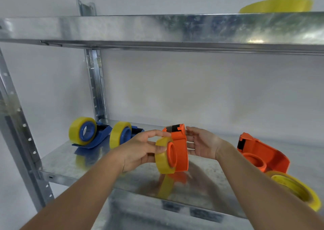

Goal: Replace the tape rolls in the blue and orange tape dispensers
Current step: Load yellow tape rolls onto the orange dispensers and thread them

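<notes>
Above the metal shelf [73,161] an orange tape dispenser [180,147] stands on end, and a yellow tape roll [162,158] sits partly over its round hub. My left hand [142,149] grips that roll, thumb on its top and fingers at its side. My right hand [201,144] holds the dispenser's far side with its fingers nearly straight. Two blue dispensers [94,137] [129,133], each carrying a yellow roll, stand at the back left. At the right a second orange dispenser [261,154] lies with a bare hub.
A loose yellow tape roll [296,189] lies at the shelf's front right edge. Another yellow roll [278,5] rests on the upper shelf [157,28] overhead. A perforated steel post [15,124] runs down the left side. A white wall stands behind.
</notes>
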